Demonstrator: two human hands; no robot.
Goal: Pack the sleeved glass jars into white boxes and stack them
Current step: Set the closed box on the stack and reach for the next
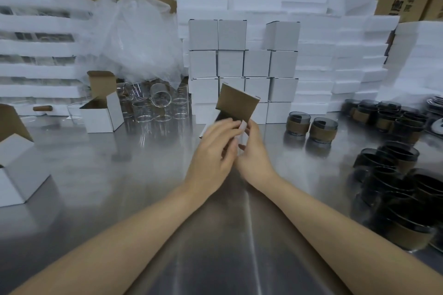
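1. A heap of sleeved glass jars (393, 175) lies at the right edge of the steel desk (96, 175).
2. Mid-desk, the left hand (213, 148) and right hand (254, 153) both clasp an open white box (237, 105) with its brown-lined flap raised. What it holds is hidden.
3. Two sleeved jars (309, 126) stand near its right.
4. Behind it rises a stack of closed white boxes (242, 62).

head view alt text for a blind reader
The left hand and right hand hold a small white box with its brown-lined lid flap open over a steel table. Behind it stands a stack of closed white boxes; sleeved dark jars sit to the right, clear glasses to the left.
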